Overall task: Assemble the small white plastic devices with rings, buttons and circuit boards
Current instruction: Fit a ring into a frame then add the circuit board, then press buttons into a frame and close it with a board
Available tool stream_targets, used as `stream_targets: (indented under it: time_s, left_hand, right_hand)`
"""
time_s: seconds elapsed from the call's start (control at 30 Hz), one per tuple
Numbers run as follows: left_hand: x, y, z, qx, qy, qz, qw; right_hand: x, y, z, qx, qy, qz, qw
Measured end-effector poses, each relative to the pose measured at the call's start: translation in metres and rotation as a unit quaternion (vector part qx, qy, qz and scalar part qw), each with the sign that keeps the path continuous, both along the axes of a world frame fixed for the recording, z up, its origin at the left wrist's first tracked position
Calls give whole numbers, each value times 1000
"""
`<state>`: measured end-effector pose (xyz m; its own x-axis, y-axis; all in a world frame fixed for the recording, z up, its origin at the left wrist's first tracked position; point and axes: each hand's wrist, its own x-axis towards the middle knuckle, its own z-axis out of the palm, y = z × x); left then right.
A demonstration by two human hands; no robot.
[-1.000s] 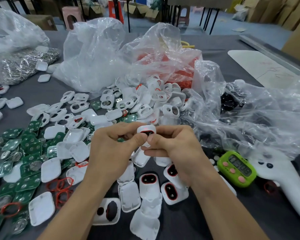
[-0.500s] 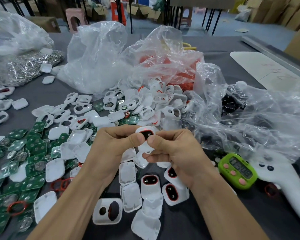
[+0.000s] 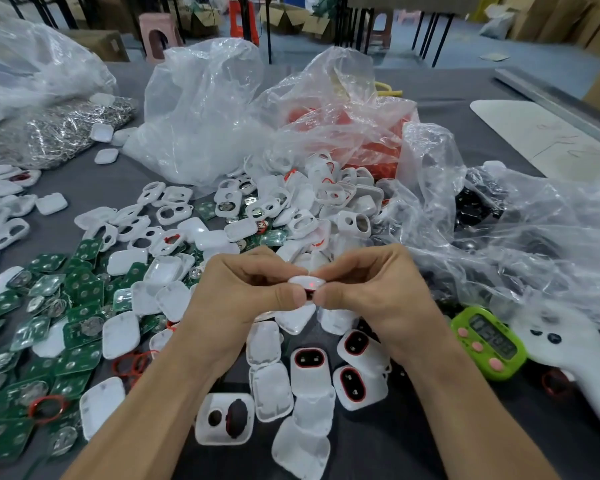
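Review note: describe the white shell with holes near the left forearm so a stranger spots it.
On the grey table, find the white pieces nearest the camera, between the left forearm and right forearm. The front shell lies at their left edge. Unlike the blank covers and red-ringed finished units beside it, it shows two dark holes, one round, one oval.

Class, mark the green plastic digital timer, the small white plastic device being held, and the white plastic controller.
Green plastic digital timer (image 3: pixel 492 337): head view, its display.
Small white plastic device (image 3: pixel 302 281): head view, its top edge.
White plastic controller (image 3: pixel 575 355): head view, its body.
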<state>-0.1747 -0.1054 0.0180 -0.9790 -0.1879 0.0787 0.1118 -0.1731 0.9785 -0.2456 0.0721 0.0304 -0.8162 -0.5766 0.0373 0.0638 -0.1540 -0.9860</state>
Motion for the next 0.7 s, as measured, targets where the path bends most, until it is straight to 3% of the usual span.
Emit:
stream_targets:
  time_s: [0.23,0.33,0.47,0.6,0.7]
  left_hand:
    - [3,-1,3,120,-26,-87,989]
    - [1,5,5,170,-25,-74,982]
    - [-6,11,3,92,-40,0,995]
    - [-1,8,0,-48,-43,19,998]
    - [-2,10,-4,-53,-76,52,994]
  right_hand:
    - [1,2,0,-39,-48,57,996]
    - [5,-5,2,-70,-93,54,992]
    - [7,-16,2,-54,-187,-80,978]
    - [6,-14,2,-53,-196,-124,971]
    - [7,-16,1,-64,-187,-134,971]
